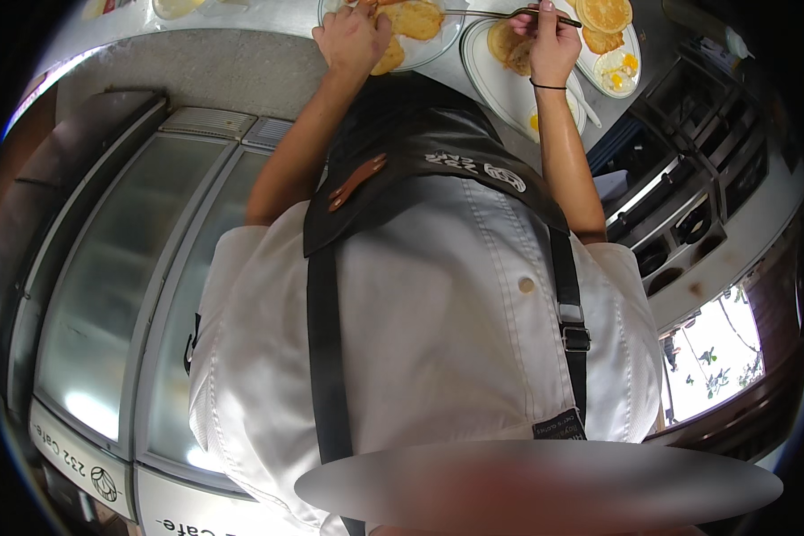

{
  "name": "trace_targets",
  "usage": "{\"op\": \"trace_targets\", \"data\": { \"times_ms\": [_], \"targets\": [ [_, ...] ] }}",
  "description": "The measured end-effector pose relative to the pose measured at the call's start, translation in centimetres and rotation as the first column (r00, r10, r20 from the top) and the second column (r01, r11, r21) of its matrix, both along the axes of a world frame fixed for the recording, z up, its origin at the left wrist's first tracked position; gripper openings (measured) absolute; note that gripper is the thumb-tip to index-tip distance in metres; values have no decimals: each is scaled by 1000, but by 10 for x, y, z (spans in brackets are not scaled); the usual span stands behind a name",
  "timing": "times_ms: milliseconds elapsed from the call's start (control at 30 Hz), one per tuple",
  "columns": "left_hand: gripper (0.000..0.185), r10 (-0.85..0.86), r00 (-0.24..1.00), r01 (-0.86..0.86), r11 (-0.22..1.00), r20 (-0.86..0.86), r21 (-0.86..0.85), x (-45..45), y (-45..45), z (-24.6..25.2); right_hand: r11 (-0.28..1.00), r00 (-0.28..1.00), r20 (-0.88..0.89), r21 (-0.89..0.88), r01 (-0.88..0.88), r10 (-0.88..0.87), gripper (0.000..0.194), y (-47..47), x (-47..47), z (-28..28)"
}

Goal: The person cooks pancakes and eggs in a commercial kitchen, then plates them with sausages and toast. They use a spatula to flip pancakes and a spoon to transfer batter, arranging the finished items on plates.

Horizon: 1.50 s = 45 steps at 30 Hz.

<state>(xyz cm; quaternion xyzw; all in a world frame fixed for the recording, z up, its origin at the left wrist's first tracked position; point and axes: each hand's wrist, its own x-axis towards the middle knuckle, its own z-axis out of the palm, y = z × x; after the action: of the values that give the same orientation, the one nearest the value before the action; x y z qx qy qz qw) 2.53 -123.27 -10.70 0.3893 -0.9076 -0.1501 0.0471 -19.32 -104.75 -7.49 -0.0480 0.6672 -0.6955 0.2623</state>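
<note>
My left hand (355, 39) is over a round plate (457, 40) at the top of the view, its fingers curled down beside golden fried pieces (412, 20). Whether it grips one is unclear. In my right hand (555, 50) is a slim metal utensil with a dark handle (519, 12); its far end reaches the fried food, and the tip's shape does not show clearly. Under my right wrist lies an oval white plate (489, 87) with a dark rim line. It bears a pancake (502, 43), a browned piece (519, 59) and some egg yolk (534, 120).
Another oval plate (633, 84), at the right, holds pancakes (603, 13), a fried piece (601, 41) and egg (616, 70). A white utensil handle (588, 110) juts past the nearer plate. Glass-doored fridges (134, 268) stand left; a bowl (174, 7) sits upper left.
</note>
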Motion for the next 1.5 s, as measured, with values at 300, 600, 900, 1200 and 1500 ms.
{"op": "trace_targets", "data": {
  "times_ms": [300, 600, 900, 1200, 1500],
  "targets": [
    [34, 73, 997, -73, 997, -20, -6, -7, 8, 22, 986, 986, -56, -48, -157, 155, 26, -18, -5, 8],
    [32, 33, 971, -29, 999, -239, 20, 16, -10, 12, 864, 696, -524, 393, -314, 491, 39, -39, -20, 52],
    [50, -299, 859, 386, 912, -414, 142, -11, 37, 72, 747, 726, -184, 232, -623, 663, 33, -18, 23, 101],
    [37, -570, 783, 603, 794, -250, 76, -4, 19, 62, 678, 648, -216, 353, -645, 730, 24, -7, 50, 103],
    [44, -320, 919, 365, 912, -229, 189, 75, -53, 44, 651, 116, -681, 616, -443, 723, 25, -30, 40, 69]
  ]
}}
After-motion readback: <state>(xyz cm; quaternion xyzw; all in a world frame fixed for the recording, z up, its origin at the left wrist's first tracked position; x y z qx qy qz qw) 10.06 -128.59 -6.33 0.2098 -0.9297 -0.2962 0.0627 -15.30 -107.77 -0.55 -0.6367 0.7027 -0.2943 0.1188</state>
